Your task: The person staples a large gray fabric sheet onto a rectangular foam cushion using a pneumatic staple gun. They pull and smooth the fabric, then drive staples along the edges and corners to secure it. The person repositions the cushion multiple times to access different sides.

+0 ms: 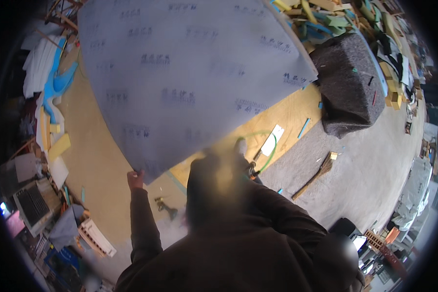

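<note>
A large pale grey sheet with rows of dark printed marks fills the upper middle, apparently a flexible cover. My left hand is closed on its near left corner. At the end of my right sleeve, a dark tool shows beside a looping green hose. My right hand itself is mostly hidden there, so its grip does not show. Right of my foot lies a broad white blade with a dark handle. A small dark gun-shaped tool rests on the floor, right of my left forearm.
Beneath the sheet lies a yellowish board. A dark grey fabric-covered block stands to the right, near a brush. Foam offcuts pile up at the far right. A keyboard and clutter line the left side.
</note>
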A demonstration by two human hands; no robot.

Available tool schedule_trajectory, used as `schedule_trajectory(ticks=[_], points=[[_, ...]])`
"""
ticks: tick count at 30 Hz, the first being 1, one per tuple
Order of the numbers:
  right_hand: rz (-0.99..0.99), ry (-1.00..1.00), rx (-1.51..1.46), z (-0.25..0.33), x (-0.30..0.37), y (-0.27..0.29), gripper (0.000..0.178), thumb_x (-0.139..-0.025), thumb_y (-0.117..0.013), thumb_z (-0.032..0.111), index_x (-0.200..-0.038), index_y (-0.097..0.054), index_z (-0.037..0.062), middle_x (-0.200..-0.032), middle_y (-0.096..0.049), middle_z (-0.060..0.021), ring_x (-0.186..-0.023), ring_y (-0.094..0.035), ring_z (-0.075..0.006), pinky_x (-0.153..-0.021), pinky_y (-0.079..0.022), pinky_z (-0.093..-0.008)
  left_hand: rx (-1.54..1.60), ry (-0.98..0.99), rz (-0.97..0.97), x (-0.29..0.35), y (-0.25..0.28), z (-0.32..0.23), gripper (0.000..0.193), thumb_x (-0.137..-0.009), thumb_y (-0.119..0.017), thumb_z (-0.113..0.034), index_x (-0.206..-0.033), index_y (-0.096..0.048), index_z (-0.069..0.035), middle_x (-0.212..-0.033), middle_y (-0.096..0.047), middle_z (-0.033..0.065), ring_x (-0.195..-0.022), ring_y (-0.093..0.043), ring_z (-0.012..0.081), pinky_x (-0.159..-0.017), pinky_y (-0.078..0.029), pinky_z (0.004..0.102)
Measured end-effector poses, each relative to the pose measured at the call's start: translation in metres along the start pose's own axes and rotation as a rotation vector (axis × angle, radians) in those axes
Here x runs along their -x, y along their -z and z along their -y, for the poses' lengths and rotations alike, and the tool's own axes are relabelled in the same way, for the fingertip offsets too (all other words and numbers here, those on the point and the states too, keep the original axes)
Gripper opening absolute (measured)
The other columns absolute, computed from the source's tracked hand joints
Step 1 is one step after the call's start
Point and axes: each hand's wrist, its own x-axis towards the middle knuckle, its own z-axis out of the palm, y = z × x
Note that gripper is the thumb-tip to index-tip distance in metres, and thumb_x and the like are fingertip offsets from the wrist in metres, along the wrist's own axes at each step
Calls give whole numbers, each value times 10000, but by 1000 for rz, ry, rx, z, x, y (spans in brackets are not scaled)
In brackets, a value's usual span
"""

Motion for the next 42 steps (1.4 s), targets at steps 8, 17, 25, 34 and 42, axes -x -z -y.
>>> schedule_trajectory(ticks=[8, 17, 25, 34, 42], points=[[67, 56, -124, -3, -9, 20, 434, -1067, -665, 373, -1333, -740, 39, -1046, -817, -106, -855, -758, -168, -749, -591, -317, -11, -177, -167, 16, 10, 11, 482, -816, -1000, -374, -843, -656, -37, -849, -697, 75, -754, -659, 248, -742, -562, 431], [-273, 41, -695, -138, 40, 201, 475, -1086, -644, 405, -1365, -746, 34, -1049, -821, -104, -831, -746, -145, -728, -581, -289, 81, 216, 187, -7, 30, 5, 339, -889, -946, -288, -962, -723, -43, -783, -662, 58, -638, -613, 124, -529, -484, 318], [-616, -529, -999, -374, 103, 453, 384, -1074, -690, 250, -1374, -745, 18, -980, -805, -137, -791, -749, -205, -732, -615, -311, 607, 504, 178, -8, 62, -37, 345, -985, -858, -431, -1114, -707, -149, -855, -623, -31, -571, -540, 84, -467, -361, 217], [-173, -694, -1004, -442, 90, 477, 378, -1127, -634, 344, -1389, -771, 108, -1018, -818, -77, -676, -659, -104, -614, -540, -261, 379, 526, 352, -22, 90, -12, 264, -1021, -826, -371, -1055, -693, -145, -755, -530, -69, -460, -407, 76, -416, -288, 234], [-69, -629, -972, -457, 103, 477, 344, -1144, -622, 256, -1432, -717, 94, -1112, -783, -25, -661, -613, -57, -575, -475, -224, 585, 562, 351, 1, 83, -22, 252, -1036, -803, -393, -1057, -682, -173, -797, -688, -9, -547, -553, 107, -476, -415, 247]])
